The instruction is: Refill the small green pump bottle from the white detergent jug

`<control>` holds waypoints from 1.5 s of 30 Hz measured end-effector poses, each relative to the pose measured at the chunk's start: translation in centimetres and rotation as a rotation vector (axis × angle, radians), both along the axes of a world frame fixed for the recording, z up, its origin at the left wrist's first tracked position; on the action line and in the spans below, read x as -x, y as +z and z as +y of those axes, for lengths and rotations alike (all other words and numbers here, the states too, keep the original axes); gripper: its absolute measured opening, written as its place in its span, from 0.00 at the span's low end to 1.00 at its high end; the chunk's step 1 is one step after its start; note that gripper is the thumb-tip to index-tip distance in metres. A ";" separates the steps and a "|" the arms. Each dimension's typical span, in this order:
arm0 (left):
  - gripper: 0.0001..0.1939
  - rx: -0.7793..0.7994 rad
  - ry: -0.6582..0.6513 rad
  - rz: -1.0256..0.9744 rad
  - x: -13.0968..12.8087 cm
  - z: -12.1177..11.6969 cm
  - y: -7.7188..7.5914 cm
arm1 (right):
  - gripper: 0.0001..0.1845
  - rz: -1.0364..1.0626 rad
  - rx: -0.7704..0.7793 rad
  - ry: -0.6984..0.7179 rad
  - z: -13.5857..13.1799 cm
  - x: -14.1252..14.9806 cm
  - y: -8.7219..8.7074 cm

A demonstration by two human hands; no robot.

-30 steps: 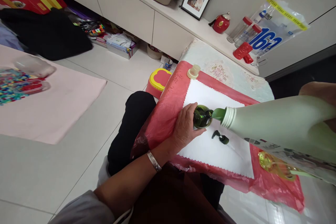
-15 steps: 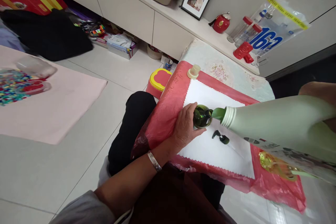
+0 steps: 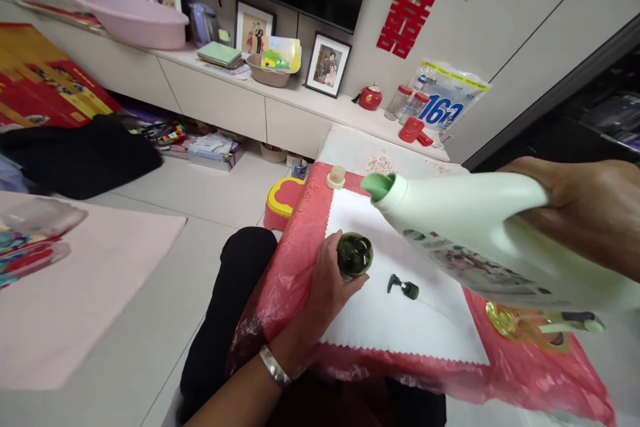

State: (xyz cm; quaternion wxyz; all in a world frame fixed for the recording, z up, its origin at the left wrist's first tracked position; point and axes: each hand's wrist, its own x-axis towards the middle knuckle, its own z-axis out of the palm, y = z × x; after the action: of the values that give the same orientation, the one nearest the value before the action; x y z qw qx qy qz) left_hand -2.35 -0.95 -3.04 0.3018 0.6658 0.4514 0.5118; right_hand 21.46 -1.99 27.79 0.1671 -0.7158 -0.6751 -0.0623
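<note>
My left hand (image 3: 327,280) is wrapped round a dark green glass bottle (image 3: 355,255) that stands on the white sheet (image 3: 400,327). By its handle, my right hand (image 3: 585,203) grips a large pale green jug (image 3: 465,203), tilted with its green spout (image 3: 379,185) pointing left. The spout is above and apart from the bottle's mouth. A dark pump head (image 3: 404,287) with a clear tube lies on the sheet to the right of the bottle. At the far edge of the red cover sits a translucent cap (image 3: 336,177).
Red plastic (image 3: 280,280) covers the table, with a yellow transparent item (image 3: 530,327) at its right end. A red and yellow stool (image 3: 283,200) stands behind the table's left side. A pink-covered table (image 3: 115,267) is at left; a long cabinet (image 3: 215,103) runs along the back.
The jug's spout has lifted away from the bottle's mouth, and the jug is tilted less. My left hand still holds the bottle on the sheet. The view has swung upward.
</note>
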 end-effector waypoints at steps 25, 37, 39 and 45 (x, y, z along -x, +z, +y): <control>0.53 0.160 -0.154 0.108 0.3 0.2 0.3 | 0.21 0.727 -0.619 -0.280 4.3 -7.7 -22.6; 0.57 0.152 -0.203 0.074 0.3 0.6 -0.5 | 0.35 0.786 -0.258 -0.304 2.1 -8.4 -21.8; 0.56 0.161 -0.191 0.074 0.2 0.5 -0.2 | 0.41 0.734 -0.245 -0.354 0.1 -8.1 -21.6; 0.54 0.171 -0.178 0.086 0.0 0.2 0.4 | 0.34 0.586 -0.032 -0.256 -6.8 -4.0 -23.7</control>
State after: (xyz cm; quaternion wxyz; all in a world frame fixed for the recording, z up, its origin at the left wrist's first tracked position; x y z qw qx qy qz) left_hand -2.31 -0.73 -2.66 0.3821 0.6963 0.4450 0.4137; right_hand 25.47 -8.79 4.05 0.3567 -0.7797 -0.5015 0.1153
